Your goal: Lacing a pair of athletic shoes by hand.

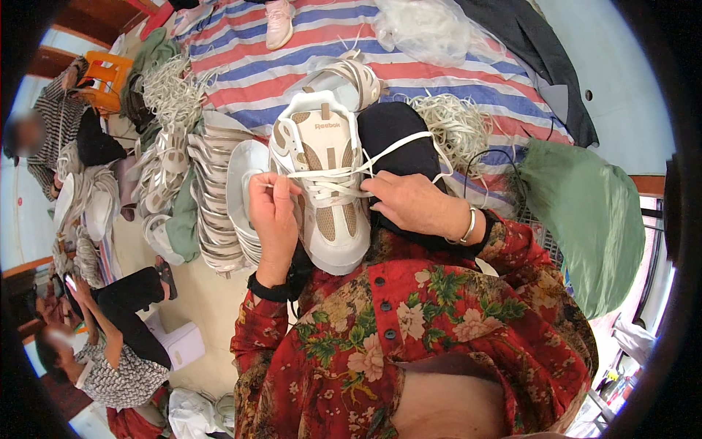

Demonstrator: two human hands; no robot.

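Note:
A white and beige sneaker upper (338,245) rests on my lap with its toe toward me and its tongue pointing away. White shoelace (401,144) crosses its eyelets, and a loose loop arches out to the right over a dark pad (391,124). At the shoe's left edge my left hand (276,219) is closed, pinching a strand of the lace between thumb and fingers. My right hand (418,203) is closed too, gripping the lace at the right side of the eyelets. Its curled fingertips partly hide the strand there.
Stacked shoe uppers (219,197) stand close on my left. Heaps of white laces (457,121) lie right and far left on a striped sheet (252,91). A green cloth (585,227) hangs at the right. Two people sit at the left, near an orange stool (104,77).

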